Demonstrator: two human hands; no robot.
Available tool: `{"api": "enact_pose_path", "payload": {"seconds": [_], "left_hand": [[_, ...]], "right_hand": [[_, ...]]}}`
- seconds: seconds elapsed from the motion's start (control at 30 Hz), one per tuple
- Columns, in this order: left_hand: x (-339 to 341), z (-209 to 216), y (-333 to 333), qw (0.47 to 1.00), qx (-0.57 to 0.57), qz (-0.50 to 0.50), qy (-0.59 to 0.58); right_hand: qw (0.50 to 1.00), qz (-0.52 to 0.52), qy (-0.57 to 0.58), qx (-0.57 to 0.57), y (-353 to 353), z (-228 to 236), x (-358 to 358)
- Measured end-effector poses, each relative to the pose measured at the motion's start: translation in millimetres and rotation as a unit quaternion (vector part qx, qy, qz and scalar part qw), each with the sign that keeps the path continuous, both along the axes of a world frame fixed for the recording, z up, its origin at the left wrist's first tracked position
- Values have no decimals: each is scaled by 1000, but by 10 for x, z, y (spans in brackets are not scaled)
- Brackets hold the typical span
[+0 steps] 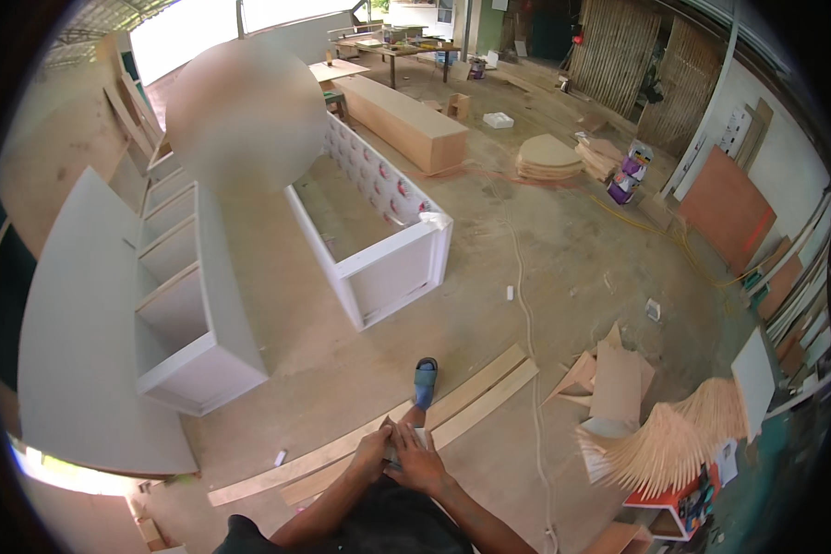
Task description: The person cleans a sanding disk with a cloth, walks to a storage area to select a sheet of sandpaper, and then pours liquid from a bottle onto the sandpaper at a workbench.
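My left hand (373, 451) and my right hand (419, 463) meet close together in front of my body, low in the middle of the view. Both are closed, fingers bent round a small thin grey-brown piece that shows between them; its kind is too small to tell. Below them and beyond lie long pale wooden boards (480, 399) on the floor, running from lower left to upper right. My foot in a blue sandal (425, 382) is by these boards, just past my hands.
Left stands a white shelf cabinet (235, 355) beside a large white panel (83, 342). A white open frame box (392, 268) lies ahead, a long wooden box (397, 120) behind it. A cable (528, 323) crosses the floor. Wood offcuts (619, 379) and thin strips (665, 443) are piled right.
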State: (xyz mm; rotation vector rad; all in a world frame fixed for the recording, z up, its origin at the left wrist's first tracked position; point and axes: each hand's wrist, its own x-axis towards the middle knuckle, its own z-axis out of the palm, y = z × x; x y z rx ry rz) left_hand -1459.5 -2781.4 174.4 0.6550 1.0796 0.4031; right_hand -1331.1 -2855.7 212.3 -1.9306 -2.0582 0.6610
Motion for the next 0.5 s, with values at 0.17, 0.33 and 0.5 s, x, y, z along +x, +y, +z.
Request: {"api": "enact_pose_path", "payload": {"seconds": [0.17, 0.33, 0.5], "left_hand": [[1804, -86, 2034, 985, -44, -90, -143], [3944, 760, 3399, 957, -181, -195, -116], [5623, 268, 4437, 933, -183, -225, -211]], "right_hand": [[997, -53, -51, 31, 1687, -122, 1615], [986, -149, -67, 19, 3009, 559, 3467], [974, -216, -74, 8, 3960, 799, 4957]]}}
